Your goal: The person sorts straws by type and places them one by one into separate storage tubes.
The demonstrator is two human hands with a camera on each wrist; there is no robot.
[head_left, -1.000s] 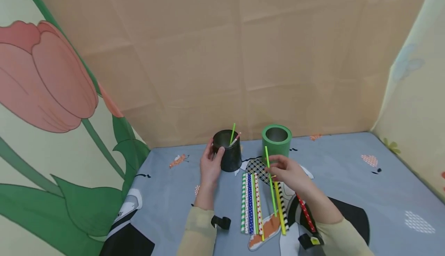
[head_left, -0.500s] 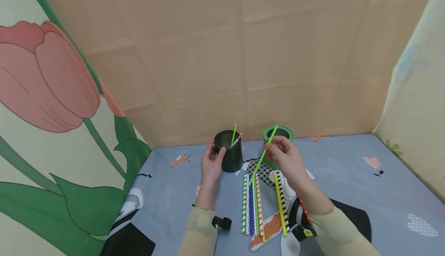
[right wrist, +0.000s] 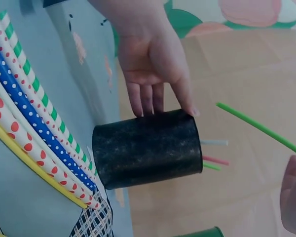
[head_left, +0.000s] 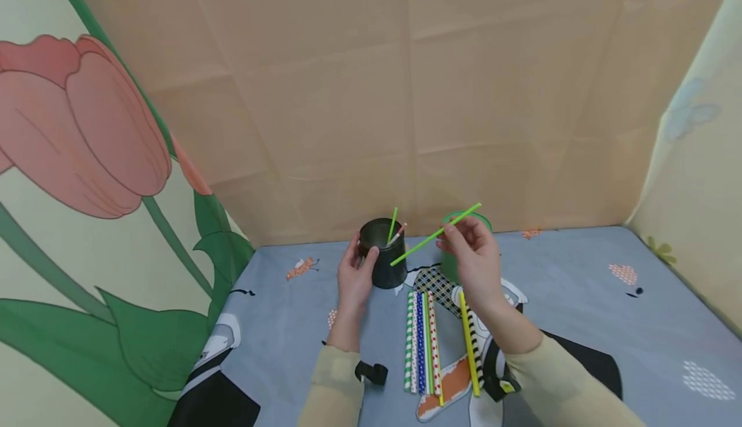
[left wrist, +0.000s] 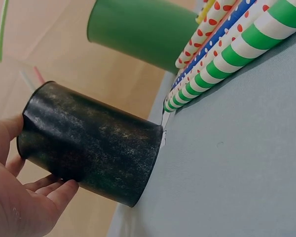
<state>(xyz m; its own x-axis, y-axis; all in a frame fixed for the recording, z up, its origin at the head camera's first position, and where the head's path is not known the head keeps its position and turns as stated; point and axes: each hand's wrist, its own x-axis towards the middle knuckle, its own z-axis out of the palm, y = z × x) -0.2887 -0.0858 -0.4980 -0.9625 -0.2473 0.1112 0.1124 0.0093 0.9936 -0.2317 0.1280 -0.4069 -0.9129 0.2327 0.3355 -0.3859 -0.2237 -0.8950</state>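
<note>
A black cylindrical cup (head_left: 382, 271) stands upright on the table, and my left hand (head_left: 354, 284) grips its left side, thumb near the rim. Its fingers wrap the wall in the left wrist view. A few straws poke out of the cup: a green one (head_left: 393, 222), plus a white one (right wrist: 216, 142) and a pink one (right wrist: 218, 160) in the right wrist view. My right hand (head_left: 480, 266) pinches a bright green straw (head_left: 426, 241) in the air, slanted, its lower end just right of the black cup. Behind that hand is a green cup (head_left: 449, 268), partly hidden.
Several patterned paper straws (head_left: 420, 343) lie side by side in front of the black cup. Right of them lie a yellow straw (head_left: 471, 356) and a black-striped straw (head_left: 477, 350). A brown backdrop (head_left: 324, 124) rises behind the blue printed tablecloth (head_left: 284, 337).
My right hand has lifted the green straw from beside the row and turned it from near upright to slanting, lower end toward the black cup. The left hand keeps holding the cup.
</note>
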